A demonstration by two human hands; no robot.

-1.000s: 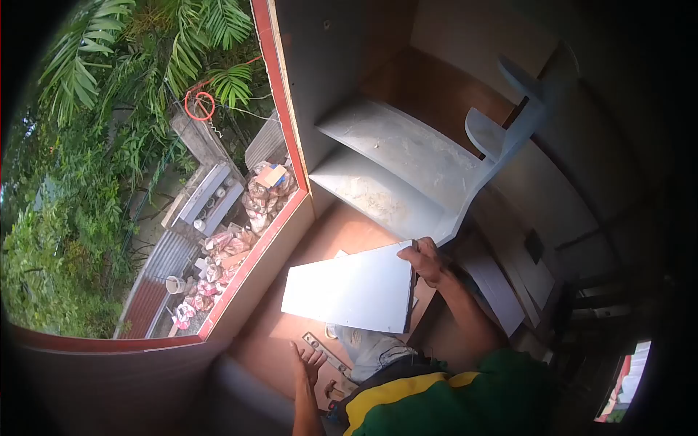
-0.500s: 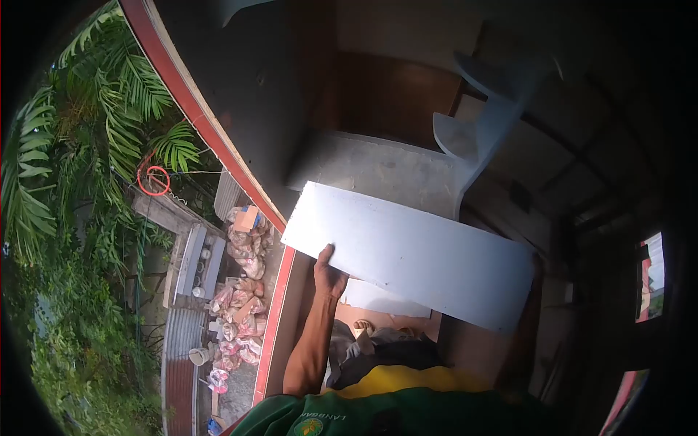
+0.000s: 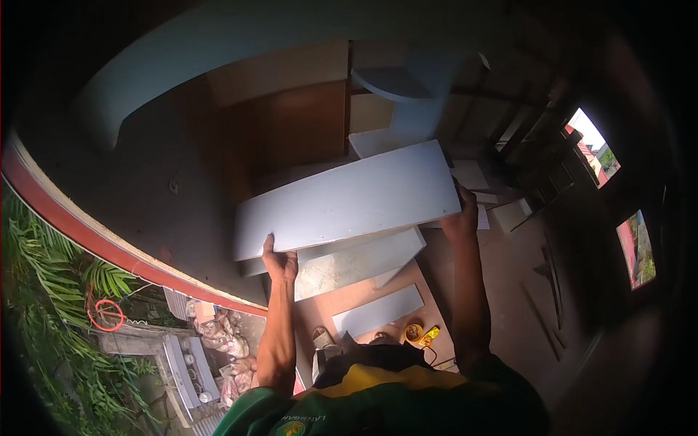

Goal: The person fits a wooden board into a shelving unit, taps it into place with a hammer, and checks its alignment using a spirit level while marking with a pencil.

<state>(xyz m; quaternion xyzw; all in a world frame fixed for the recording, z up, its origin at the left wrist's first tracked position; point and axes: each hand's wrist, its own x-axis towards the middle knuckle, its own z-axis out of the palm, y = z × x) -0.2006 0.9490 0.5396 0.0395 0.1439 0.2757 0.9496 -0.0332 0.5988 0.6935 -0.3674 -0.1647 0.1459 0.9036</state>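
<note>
A long white board (image 3: 349, 195) is held up in front of me, tilted, with its right end higher. My left hand (image 3: 281, 263) grips its lower edge near the left end, the thumb lying on the upper face. At the board's right end, my right hand (image 3: 461, 218) is closed round the short edge. Behind and below the board is a light grey shelf panel (image 3: 356, 263) with smears on it. A second, smaller white board (image 3: 378, 310) lies on the brownish surface near my feet.
A yellow round container (image 3: 414, 332) and a yellow tool (image 3: 430, 336) stand near my feet. Curved corner shelves (image 3: 392, 83) are at the back. On the left a red-edged opening (image 3: 138, 267) shows plants and filled bags (image 3: 218, 330) outside. Long strips (image 3: 542, 320) lie at the right.
The view has turned toward the room. My left hand, open and apart from the board at first, now grips it. The board has been raised and swung in front of the shelves.
</note>
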